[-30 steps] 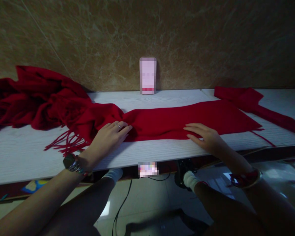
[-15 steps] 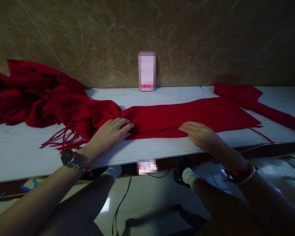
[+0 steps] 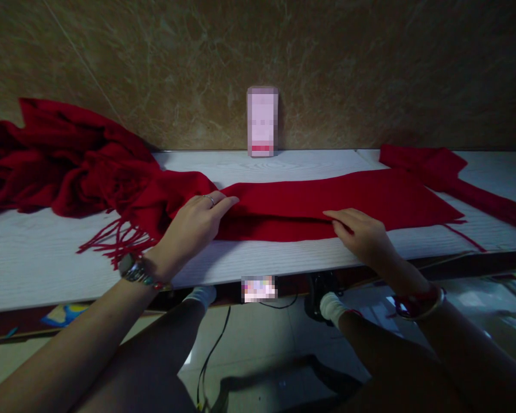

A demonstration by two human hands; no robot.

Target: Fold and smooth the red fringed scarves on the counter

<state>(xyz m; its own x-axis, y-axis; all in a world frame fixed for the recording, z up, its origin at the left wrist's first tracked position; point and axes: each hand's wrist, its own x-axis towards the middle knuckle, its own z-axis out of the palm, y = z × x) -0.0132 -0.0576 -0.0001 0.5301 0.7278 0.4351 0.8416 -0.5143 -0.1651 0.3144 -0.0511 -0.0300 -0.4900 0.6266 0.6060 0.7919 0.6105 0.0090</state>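
Observation:
A long red scarf [image 3: 370,195] lies stretched across the white table [image 3: 47,264]. Its fringed end [image 3: 112,241] points left. My left hand [image 3: 191,226], with a ring and a wristwatch, is closed on the scarf's near edge just right of the bunched part. My right hand [image 3: 363,235], with a red bangle at the wrist, pinches the same near edge further right. Between the two hands the near edge is raised off the table and turned towards the wall.
A heap of red scarves [image 3: 60,160] covers the table's left back. Another red scarf [image 3: 434,166] lies at the back right. A pink upright object [image 3: 262,121] leans on the marble wall. My knees and a black cable [image 3: 210,355] show below the table edge.
Both hands went from lying flat on the scarf to gripping its near edge. They have lifted that edge and moved it a little away from me.

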